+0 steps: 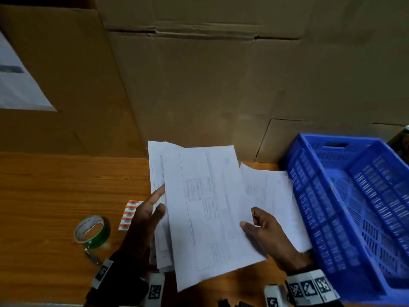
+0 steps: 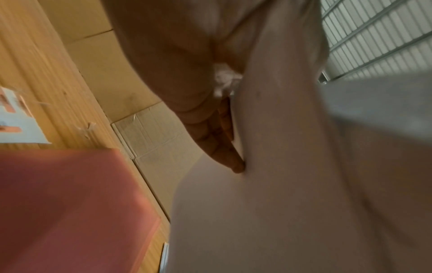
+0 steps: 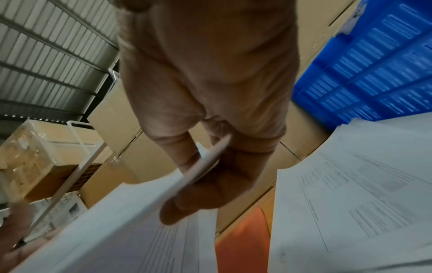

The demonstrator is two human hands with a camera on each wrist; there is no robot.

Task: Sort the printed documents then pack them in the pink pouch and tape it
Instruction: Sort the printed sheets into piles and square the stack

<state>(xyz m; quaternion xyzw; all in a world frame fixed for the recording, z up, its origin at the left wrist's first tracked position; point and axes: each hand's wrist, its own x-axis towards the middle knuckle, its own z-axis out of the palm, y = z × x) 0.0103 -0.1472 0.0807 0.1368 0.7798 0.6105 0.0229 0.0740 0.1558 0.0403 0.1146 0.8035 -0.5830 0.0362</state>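
I hold a stack of printed documents (image 1: 157,171) above the wooden table. My left hand (image 1: 155,207) holds it from the left, its fingers (image 2: 219,140) lying straight along the paper. My right hand (image 1: 250,220) pinches the lower right edge of the top sheet (image 1: 210,207) between thumb and fingers (image 3: 187,157). That sheet is fanned out to the right over the stack. A second pile of printed sheets (image 1: 274,196) lies on the table beside the crate. The pink pouch (image 2: 70,203) lies flat under the papers and shows only in the wrist views (image 3: 240,240).
A blue slatted plastic crate (image 1: 309,173) stands at the right. A green tape roll (image 1: 91,231) and a strip of orange-and-white labels (image 1: 129,214) lie left of my left hand. Cardboard boxes (image 1: 199,85) wall off the back of the table (image 1: 44,196).
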